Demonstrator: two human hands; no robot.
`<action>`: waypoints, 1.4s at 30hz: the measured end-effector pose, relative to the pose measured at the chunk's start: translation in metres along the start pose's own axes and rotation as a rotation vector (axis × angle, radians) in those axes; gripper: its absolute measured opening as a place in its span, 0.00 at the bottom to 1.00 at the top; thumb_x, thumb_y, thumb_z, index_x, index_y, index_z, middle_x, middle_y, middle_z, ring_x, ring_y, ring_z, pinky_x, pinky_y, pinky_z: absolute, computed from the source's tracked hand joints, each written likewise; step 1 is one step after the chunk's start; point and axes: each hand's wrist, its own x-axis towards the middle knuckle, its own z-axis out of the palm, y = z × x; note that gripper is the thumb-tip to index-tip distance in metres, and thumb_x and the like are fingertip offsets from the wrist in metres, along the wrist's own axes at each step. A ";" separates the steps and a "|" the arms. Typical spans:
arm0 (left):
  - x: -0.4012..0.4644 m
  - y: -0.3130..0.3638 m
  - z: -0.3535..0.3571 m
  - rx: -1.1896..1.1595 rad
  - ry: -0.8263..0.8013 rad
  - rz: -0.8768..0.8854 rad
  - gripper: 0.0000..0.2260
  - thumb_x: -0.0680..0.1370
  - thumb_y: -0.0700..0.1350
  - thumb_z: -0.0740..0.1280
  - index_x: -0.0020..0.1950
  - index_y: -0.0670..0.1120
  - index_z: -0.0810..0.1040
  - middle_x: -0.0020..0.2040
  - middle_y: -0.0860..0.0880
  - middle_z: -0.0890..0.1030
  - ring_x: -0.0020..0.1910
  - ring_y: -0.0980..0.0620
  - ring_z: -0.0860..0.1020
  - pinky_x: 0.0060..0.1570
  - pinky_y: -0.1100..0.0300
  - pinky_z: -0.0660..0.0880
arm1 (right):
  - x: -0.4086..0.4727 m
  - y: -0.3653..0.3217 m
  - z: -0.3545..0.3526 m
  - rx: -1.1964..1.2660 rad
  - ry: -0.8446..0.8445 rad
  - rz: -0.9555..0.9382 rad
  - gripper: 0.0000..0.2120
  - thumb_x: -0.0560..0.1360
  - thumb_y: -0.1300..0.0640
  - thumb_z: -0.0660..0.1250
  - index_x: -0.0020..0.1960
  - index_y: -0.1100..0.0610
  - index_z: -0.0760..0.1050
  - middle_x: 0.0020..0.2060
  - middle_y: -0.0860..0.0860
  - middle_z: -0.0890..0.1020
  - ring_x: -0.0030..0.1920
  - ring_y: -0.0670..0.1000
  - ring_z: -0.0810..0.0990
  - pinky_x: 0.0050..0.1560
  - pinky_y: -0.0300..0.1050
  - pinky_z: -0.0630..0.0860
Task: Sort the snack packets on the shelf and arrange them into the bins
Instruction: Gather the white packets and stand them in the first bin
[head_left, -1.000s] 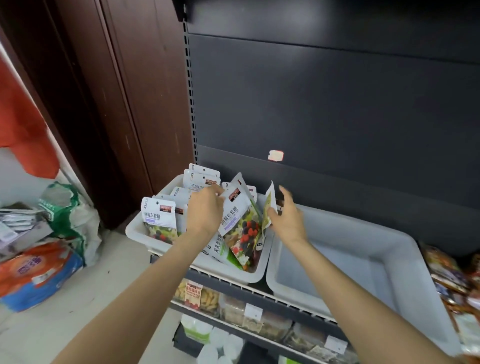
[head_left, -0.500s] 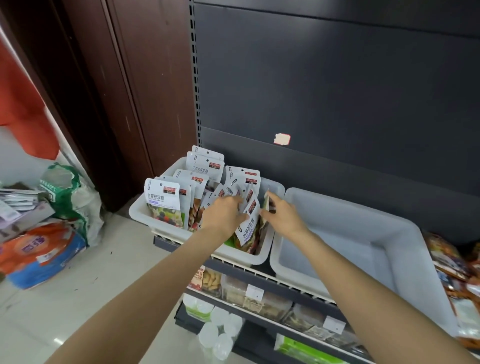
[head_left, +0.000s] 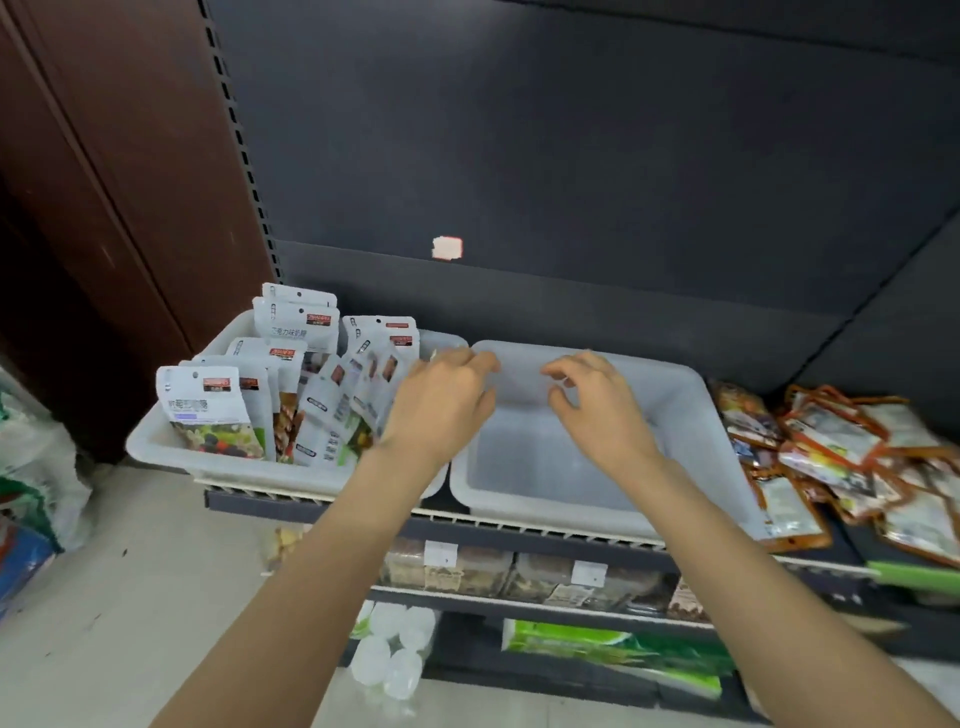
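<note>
Dark shelving carries two bins (head_left: 691, 415): packets (head_left: 291, 395) stand upright (tops up) left of the vacant one, where left hand (head_left: 441, 410) and right hand (head_left: 597, 410) hover, loosely curled, holding nothing.

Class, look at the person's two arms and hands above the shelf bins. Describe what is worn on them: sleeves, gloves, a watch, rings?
Both forearms are bare up to the frame's bottom edge; no sleeve shows. The left hand and right hand wear no gloves. No watch, bracelet or ring is visible on either wrist or on the fingers that show.
</note>
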 end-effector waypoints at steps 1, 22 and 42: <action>0.003 0.012 0.003 0.010 -0.021 0.031 0.15 0.80 0.47 0.58 0.67 0.48 0.71 0.61 0.48 0.76 0.60 0.46 0.73 0.56 0.53 0.68 | -0.006 0.009 -0.010 -0.039 0.010 0.012 0.11 0.76 0.61 0.63 0.56 0.59 0.78 0.53 0.54 0.78 0.56 0.56 0.76 0.57 0.52 0.72; 0.066 0.458 0.149 -0.322 -0.177 0.339 0.11 0.79 0.49 0.63 0.59 0.50 0.77 0.53 0.51 0.81 0.54 0.48 0.78 0.49 0.53 0.76 | -0.212 0.361 -0.268 -0.207 0.144 0.579 0.12 0.78 0.57 0.62 0.59 0.56 0.77 0.57 0.55 0.76 0.60 0.55 0.73 0.52 0.48 0.72; 0.189 0.831 0.303 -0.429 -0.332 0.607 0.10 0.79 0.48 0.62 0.57 0.49 0.77 0.53 0.52 0.79 0.51 0.51 0.78 0.46 0.57 0.74 | -0.283 0.696 -0.454 -0.259 0.233 0.920 0.15 0.75 0.62 0.63 0.62 0.58 0.76 0.60 0.57 0.75 0.57 0.58 0.76 0.56 0.49 0.73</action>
